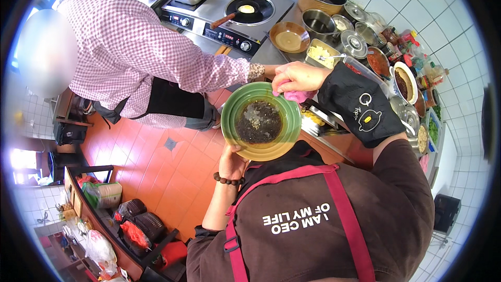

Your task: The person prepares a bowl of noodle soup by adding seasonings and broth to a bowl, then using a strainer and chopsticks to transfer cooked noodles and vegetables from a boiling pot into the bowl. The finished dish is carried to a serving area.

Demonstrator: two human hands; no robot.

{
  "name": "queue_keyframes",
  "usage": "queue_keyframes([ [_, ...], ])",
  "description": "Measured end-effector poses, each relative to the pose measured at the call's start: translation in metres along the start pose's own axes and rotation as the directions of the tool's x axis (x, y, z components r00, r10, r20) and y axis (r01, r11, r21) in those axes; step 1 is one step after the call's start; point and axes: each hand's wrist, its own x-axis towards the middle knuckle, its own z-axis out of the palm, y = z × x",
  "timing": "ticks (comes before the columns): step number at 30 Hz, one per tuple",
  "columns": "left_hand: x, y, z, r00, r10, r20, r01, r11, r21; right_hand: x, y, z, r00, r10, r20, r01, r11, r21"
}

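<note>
My left hand [231, 162] is closed on the lower rim of a wide green bowl [288, 107] with a tan edge. Dark liquid [258, 127] with pale and dark bits lies in the bowl. At the bowl's upper right rim, my right hand [302, 77] grips a bunched pink cloth [298, 96]. The cloth touches or nearly touches the rim; the exact contact is hidden under my fingers. Just left of my right hand is a co-worker's hand [269, 71], partly hidden behind it.
The co-worker's checked sleeve [203, 70] reaches in from the left. Beyond, a frying pan [265, 10] with an egg sits on an induction cooker [229, 36]. A brown bowl [290, 37], a tray of yellow food [321, 55] and several pots and lidded containers crowd the counter at right.
</note>
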Motion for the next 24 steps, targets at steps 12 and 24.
queue_keyframes([
  [12,-0.009,0.011,-0.010,0.998,-0.011,0.054,0.009,0.999,0.032,-0.020,-0.025,0.008,0.988,0.097,0.123,-0.095,0.995,-0.023],
  [24,-0.011,0.023,-0.022,0.997,-0.008,0.075,-0.001,0.993,0.118,-0.008,-0.034,0.000,0.990,0.104,-0.092,-0.094,0.989,0.110],
])
